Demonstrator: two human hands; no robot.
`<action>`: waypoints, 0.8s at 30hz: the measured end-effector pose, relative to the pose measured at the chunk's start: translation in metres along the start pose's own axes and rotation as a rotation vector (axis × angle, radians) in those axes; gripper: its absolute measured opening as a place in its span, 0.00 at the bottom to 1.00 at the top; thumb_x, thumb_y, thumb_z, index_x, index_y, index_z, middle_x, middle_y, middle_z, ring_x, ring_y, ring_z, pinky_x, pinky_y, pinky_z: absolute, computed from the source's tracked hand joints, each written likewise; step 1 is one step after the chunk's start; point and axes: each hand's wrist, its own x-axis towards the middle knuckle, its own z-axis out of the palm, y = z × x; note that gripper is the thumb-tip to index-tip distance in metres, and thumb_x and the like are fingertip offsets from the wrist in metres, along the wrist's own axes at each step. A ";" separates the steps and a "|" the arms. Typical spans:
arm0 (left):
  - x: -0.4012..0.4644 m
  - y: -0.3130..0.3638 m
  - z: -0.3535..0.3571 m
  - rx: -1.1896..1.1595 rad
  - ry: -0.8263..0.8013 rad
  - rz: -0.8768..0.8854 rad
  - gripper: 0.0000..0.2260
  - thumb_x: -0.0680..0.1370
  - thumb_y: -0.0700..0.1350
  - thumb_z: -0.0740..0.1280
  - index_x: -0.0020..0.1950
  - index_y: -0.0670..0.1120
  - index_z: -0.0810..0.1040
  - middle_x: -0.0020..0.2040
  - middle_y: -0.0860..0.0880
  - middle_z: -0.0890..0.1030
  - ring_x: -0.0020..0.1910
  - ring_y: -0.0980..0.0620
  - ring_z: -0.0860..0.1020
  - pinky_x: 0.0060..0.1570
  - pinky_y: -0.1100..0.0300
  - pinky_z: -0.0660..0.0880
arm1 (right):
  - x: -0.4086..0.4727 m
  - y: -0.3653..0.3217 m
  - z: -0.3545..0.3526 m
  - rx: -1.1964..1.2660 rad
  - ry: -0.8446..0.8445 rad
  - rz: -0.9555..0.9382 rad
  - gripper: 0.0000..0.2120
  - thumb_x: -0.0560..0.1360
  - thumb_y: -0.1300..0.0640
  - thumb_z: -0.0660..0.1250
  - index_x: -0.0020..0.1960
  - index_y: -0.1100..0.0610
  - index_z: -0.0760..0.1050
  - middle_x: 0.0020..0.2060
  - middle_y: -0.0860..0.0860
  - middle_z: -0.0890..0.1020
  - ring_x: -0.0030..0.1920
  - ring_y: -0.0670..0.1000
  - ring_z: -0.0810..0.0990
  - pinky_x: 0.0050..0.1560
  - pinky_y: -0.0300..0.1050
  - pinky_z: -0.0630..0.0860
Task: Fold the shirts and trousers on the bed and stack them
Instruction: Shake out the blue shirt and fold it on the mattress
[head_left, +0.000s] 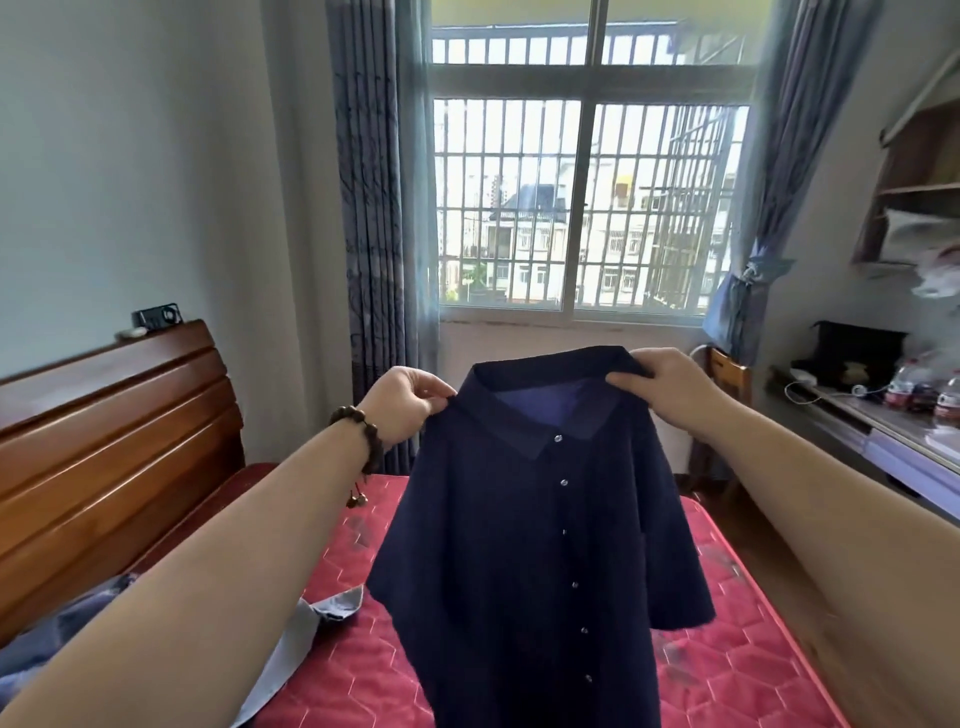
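A dark navy button-up shirt (530, 561) hangs upright in the air over the red quilted bed (748, 670), buttoned front facing me. My left hand (405, 405), with a bead bracelet on the wrist, pinches its left shoulder seam. My right hand (670, 387) grips the collar and right shoulder. The shirt's lower hem runs out of the bottom of the view. A grey-blue garment (306, 629) lies spread on the bed at the lower left, partly hidden under my left forearm.
A wooden headboard (114, 447) stands along the left. The barred window (582, 208) and curtains are straight ahead. At the right are a desk (883, 431) with bottles and a cable, a wooden chair (727, 374), and wall shelves (919, 176).
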 end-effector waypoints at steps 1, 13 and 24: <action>-0.001 -0.001 0.005 -0.065 -0.033 -0.035 0.14 0.78 0.30 0.62 0.40 0.44 0.80 0.31 0.52 0.82 0.31 0.57 0.78 0.32 0.65 0.76 | -0.002 0.003 0.000 0.152 -0.007 0.058 0.08 0.76 0.58 0.68 0.48 0.64 0.81 0.46 0.63 0.83 0.42 0.54 0.80 0.50 0.55 0.77; -0.007 0.008 0.013 -0.381 -0.419 -0.022 0.13 0.72 0.41 0.72 0.55 0.37 0.81 0.51 0.39 0.82 0.46 0.46 0.82 0.48 0.55 0.80 | -0.011 0.020 -0.021 0.685 -0.323 0.162 0.16 0.68 0.53 0.75 0.54 0.58 0.83 0.52 0.58 0.84 0.50 0.55 0.84 0.48 0.44 0.80; -0.007 0.015 0.068 0.195 0.190 0.183 0.08 0.73 0.45 0.73 0.37 0.46 0.76 0.35 0.48 0.80 0.34 0.53 0.75 0.39 0.56 0.74 | -0.022 -0.007 0.044 0.080 0.291 0.165 0.07 0.69 0.59 0.73 0.41 0.59 0.76 0.36 0.54 0.80 0.36 0.51 0.75 0.36 0.43 0.68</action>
